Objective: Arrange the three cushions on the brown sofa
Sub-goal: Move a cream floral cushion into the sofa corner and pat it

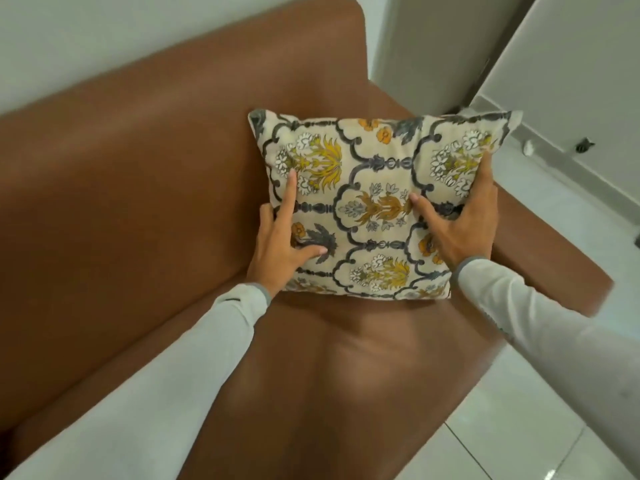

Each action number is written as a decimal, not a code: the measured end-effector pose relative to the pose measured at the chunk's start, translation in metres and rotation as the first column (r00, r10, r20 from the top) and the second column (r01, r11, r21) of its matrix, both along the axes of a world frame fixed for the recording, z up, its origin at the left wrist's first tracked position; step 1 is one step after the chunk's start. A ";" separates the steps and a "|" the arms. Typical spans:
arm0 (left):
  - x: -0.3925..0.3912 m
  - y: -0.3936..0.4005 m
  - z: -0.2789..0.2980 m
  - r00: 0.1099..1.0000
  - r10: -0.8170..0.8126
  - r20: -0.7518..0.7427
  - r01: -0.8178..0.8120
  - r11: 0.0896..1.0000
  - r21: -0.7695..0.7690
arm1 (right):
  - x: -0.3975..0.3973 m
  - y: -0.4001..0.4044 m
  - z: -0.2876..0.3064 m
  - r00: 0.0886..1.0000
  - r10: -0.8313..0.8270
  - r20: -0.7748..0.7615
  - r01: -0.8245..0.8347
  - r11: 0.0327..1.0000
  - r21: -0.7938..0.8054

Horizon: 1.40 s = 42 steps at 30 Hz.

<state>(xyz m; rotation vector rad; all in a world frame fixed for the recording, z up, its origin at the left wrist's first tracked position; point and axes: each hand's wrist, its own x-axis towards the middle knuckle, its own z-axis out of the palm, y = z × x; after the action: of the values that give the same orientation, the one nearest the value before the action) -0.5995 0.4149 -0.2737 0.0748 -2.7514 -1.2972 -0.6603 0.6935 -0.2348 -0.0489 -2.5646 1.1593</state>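
Observation:
A cream cushion (pixel 374 181) with yellow flowers and grey scrollwork leans against the backrest and armrest at the right end of the brown sofa (pixel 138 174). My left hand (pixel 287 233) grips its left edge, with the index finger and thumb spread over the front and the other fingers behind. My right hand (pixel 464 220) lies flat on its right side, fingers spread along the edge. Only this one cushion is in view.
The sofa's seat (pixel 311 375) stretches toward me between my two pale sleeves. White walls stand behind the sofa. A glossy white tiled floor (pixel 554 427) lies to the right, with small dark objects near the wall's base.

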 end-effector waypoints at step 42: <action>0.074 -0.058 0.080 0.963 0.019 -0.268 -0.245 0.467 -0.849 | 0.009 -0.086 0.047 0.846 0.483 -0.229 -0.082 0.540 0.838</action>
<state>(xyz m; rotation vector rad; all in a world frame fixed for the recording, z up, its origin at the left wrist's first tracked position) -0.5258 0.3573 -0.1938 0.0527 -2.7489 0.2824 -0.6516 0.6072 -0.1881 0.8010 -2.4484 -0.0775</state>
